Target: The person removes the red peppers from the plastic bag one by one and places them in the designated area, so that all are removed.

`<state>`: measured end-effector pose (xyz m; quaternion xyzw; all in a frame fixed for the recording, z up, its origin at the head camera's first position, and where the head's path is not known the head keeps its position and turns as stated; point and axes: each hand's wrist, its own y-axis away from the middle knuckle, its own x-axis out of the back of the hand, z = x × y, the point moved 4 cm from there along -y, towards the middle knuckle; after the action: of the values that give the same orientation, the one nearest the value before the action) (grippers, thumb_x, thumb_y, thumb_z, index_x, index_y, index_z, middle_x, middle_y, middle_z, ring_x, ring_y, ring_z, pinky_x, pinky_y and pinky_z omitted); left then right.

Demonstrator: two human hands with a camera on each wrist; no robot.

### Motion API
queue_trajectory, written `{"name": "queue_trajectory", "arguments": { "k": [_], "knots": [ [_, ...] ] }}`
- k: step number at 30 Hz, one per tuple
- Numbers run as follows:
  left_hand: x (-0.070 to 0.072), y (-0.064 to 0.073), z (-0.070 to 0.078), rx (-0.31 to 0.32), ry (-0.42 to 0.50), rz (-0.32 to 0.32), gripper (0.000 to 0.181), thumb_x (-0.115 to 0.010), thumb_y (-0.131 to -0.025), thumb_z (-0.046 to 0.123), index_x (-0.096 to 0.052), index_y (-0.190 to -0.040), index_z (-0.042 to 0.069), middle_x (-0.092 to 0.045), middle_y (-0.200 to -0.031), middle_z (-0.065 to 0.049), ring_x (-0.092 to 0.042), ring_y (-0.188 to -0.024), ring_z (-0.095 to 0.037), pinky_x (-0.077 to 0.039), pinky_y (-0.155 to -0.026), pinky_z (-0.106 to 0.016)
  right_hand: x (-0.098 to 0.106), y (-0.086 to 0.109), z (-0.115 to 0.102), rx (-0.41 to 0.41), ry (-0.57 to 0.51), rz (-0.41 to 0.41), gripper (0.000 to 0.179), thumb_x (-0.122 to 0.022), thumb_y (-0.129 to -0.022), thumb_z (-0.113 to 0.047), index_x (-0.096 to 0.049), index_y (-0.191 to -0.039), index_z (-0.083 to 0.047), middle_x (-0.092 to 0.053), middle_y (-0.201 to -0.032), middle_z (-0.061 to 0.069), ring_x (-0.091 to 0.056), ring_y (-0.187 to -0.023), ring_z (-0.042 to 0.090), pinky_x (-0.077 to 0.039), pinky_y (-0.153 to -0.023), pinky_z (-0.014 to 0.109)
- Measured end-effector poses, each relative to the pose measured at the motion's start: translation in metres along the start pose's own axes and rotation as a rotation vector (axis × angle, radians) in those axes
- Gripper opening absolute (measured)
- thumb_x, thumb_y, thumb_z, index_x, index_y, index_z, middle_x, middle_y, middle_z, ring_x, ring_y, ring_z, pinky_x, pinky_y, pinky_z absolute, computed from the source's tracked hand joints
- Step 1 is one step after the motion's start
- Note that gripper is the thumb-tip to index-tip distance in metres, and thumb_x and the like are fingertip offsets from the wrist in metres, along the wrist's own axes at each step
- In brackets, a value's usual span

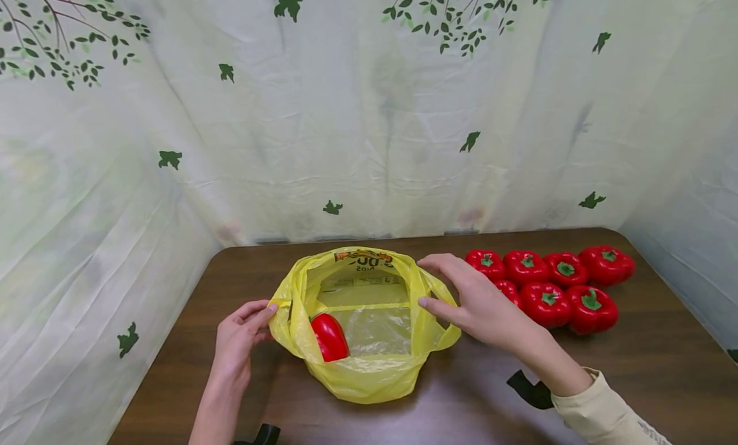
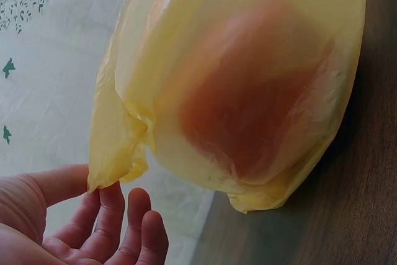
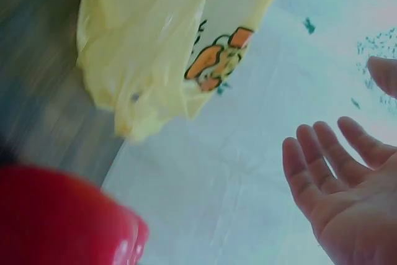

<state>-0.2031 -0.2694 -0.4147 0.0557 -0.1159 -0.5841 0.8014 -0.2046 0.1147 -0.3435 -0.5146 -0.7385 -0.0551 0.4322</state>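
Note:
A yellow plastic bag stands with its mouth spread wide on the brown table. Inside it, at the left, lies one red bell pepper, which shows dimly through the film in the left wrist view. My left hand pinches the bag's left edge between thumb and fingers. At the bag's right handle is my right hand, its fingers extended and thumb apart. The right wrist view shows that hand with an empty palm, beside the bag.
Several red bell peppers with green stems sit grouped in rows at the table's right. A leaf-printed white curtain hangs behind the table. A black strap-like piece shows beneath the right wrist.

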Motion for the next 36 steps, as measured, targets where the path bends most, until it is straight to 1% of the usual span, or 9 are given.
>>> {"name": "queue_trajectory", "arguments": {
  "k": [5, 10, 12, 15, 18, 21, 28, 32, 36],
  "knots": [
    [0.000, 0.000, 0.000, 0.003, 0.004, -0.002, 0.033, -0.074, -0.090, 0.032, -0.067, -0.110, 0.006, -0.065, -0.093, 0.003, -0.060, -0.081, -0.015, -0.054, -0.073, -0.026, -0.016, -0.011, -0.003, -0.021, -0.017, -0.055, 0.055, -0.073, -0.089, -0.036, -0.052, -0.136, -0.017, -0.053, -0.134, -0.004, -0.053, -0.117, 0.016, -0.049, -0.094, 0.041],
    [-0.001, -0.001, -0.001, -0.004, 0.016, -0.001, 0.029, -0.074, -0.090, 0.030, -0.069, -0.106, 0.007, -0.065, -0.092, 0.003, -0.060, -0.079, -0.014, -0.055, -0.072, -0.027, -0.028, -0.022, -0.005, -0.059, -0.012, -0.124, 0.055, -0.072, -0.090, -0.038, -0.051, -0.138, -0.022, -0.053, -0.132, -0.007, -0.053, -0.115, 0.012, -0.048, -0.093, 0.039],
    [-0.001, -0.001, -0.001, -0.007, 0.022, 0.000, 0.026, -0.074, -0.090, 0.029, -0.069, -0.104, 0.008, -0.065, -0.092, 0.003, -0.060, -0.079, -0.014, -0.055, -0.071, -0.027, -0.031, -0.027, -0.008, -0.070, -0.001, -0.161, 0.055, -0.071, -0.090, -0.040, -0.050, -0.139, -0.024, -0.052, -0.133, -0.010, -0.051, -0.117, 0.010, -0.046, -0.095, 0.038],
    [-0.001, -0.001, -0.001, -0.016, 0.034, 0.001, 0.023, -0.074, -0.090, 0.027, -0.070, -0.102, 0.008, -0.066, -0.091, 0.003, -0.061, -0.077, -0.014, -0.055, -0.070, -0.027, -0.036, -0.036, -0.013, -0.050, 0.018, -0.218, 0.055, -0.069, -0.091, -0.041, -0.051, -0.139, -0.021, -0.052, -0.134, -0.010, -0.049, -0.121, 0.011, -0.044, -0.099, 0.037],
    [-0.001, -0.001, -0.002, -0.018, 0.038, 0.001, 0.020, -0.074, -0.090, 0.025, -0.070, -0.101, 0.009, -0.066, -0.091, 0.003, -0.061, -0.076, -0.014, -0.055, -0.069, -0.027, -0.042, -0.047, -0.019, -0.020, 0.051, -0.283, 0.055, -0.068, -0.092, -0.042, -0.052, -0.139, -0.017, -0.053, -0.135, -0.008, -0.046, -0.126, 0.012, -0.041, -0.104, 0.035],
    [-0.001, -0.001, -0.001, -0.017, 0.037, 0.004, 0.021, -0.074, -0.090, 0.026, -0.070, -0.101, 0.008, -0.066, -0.091, 0.003, -0.060, -0.076, -0.014, -0.055, -0.069, -0.026, -0.048, -0.057, -0.024, 0.000, 0.070, -0.366, 0.056, -0.066, -0.093, -0.042, -0.052, -0.139, -0.014, -0.054, -0.135, -0.006, -0.046, -0.126, 0.012, -0.040, -0.105, 0.032],
    [0.000, -0.001, 0.000, -0.014, 0.028, -0.001, 0.026, -0.074, -0.090, 0.028, -0.069, -0.105, 0.007, -0.066, -0.092, 0.004, -0.061, -0.077, -0.014, -0.055, -0.070, -0.026, -0.060, -0.079, -0.035, 0.037, 0.050, -0.570, 0.053, -0.066, -0.094, -0.036, -0.051, -0.139, -0.012, -0.056, -0.133, -0.001, -0.055, -0.119, 0.016, -0.043, -0.100, 0.032],
    [0.001, -0.001, 0.000, -0.009, 0.031, 0.000, 0.025, -0.075, -0.089, 0.029, -0.070, -0.103, 0.009, -0.066, -0.093, 0.003, -0.061, -0.078, -0.014, -0.055, -0.071, -0.027, -0.068, -0.090, -0.036, 0.010, 0.054, -0.657, 0.051, -0.066, -0.094, -0.038, -0.052, -0.138, -0.016, -0.056, -0.133, -0.004, -0.056, -0.118, 0.015, -0.044, -0.099, 0.031],
    [0.001, -0.001, -0.001, -0.006, 0.031, 0.002, 0.026, -0.075, -0.089, 0.030, -0.070, -0.103, 0.009, -0.065, -0.094, 0.003, -0.061, -0.078, -0.014, -0.055, -0.071, -0.026, -0.080, -0.100, -0.034, -0.009, 0.064, -0.720, 0.047, -0.066, -0.094, -0.039, -0.055, -0.134, -0.017, -0.057, -0.130, -0.005, -0.056, -0.116, 0.015, -0.045, -0.096, 0.030]
  ]
}}
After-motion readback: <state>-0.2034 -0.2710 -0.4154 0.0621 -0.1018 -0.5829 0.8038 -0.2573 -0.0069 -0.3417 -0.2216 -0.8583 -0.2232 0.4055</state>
